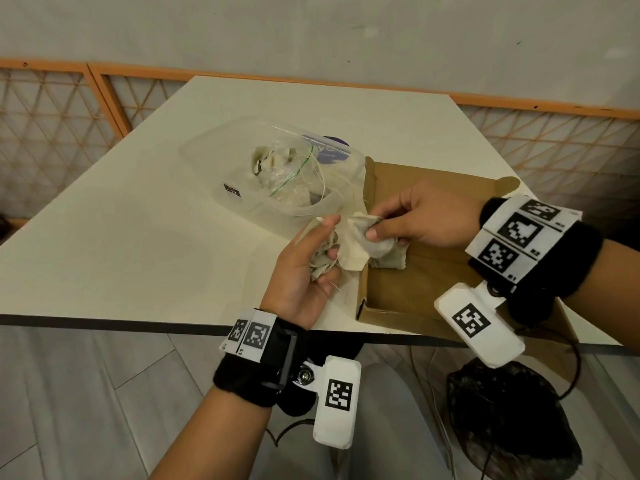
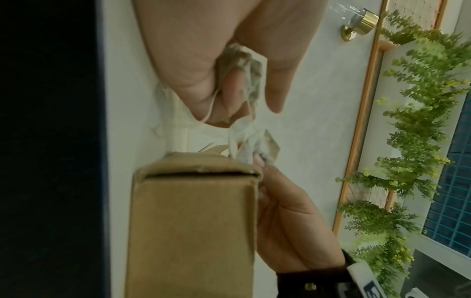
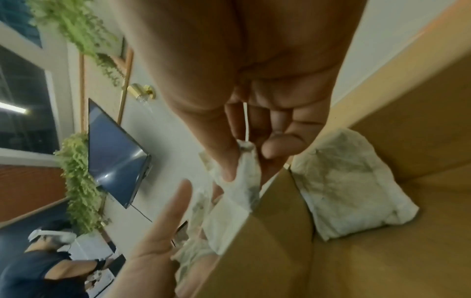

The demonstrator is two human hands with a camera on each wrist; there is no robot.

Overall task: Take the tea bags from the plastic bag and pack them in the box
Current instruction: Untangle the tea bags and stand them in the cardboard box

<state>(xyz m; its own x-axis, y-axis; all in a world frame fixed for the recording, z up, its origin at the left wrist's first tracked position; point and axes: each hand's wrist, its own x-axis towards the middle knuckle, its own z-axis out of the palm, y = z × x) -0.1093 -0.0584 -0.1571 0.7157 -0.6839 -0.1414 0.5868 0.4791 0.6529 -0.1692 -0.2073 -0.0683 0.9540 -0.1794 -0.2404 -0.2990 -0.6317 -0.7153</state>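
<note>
Standing against a pale grey wall with an orange-framed lattice rail, 1 smooth cream table carries the work; the floor below is grey tile. Trailing green plants and 1 dark wall screen show in the wrist views. On the table, 1 clear, crinkled plastic bag lies in 1 clear plastic tub, holding a heap of soft, creased paper tea bags with thin white strings; their number cannot be told. Just beside it on the right sits 1 open brown cardboard box, matte and flat-sided, with 1 tea bag in the box lying against its wall. The left hand, palm up beside the box, curls its fingers round a crumpled bunch of tea bags. The right hand, over the box's near-left corner, pinches 1 tea bag between thumb and forefinger, other fingers curled.
</note>
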